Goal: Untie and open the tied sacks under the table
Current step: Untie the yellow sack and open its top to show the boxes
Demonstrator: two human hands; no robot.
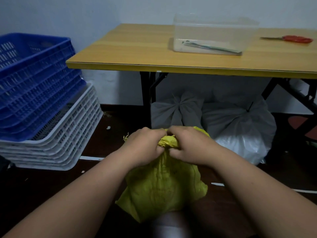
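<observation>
While the yellow sack (161,184) stands on the floor in front of the worktop (137,54), the left hand (145,145) and right hand (187,145) meet at its bunched neck, fingers curled tight around the gathered cloth. Under the worktop lie a grey tied sack (176,109) and, beside it, a white tied sack (240,129). On the worktop sit a clear box (211,33) and red scissors (291,39); left of it, stacked crates (39,103)

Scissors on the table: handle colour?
Red handles on the scissors, at the far right of the table; head view.
</observation>
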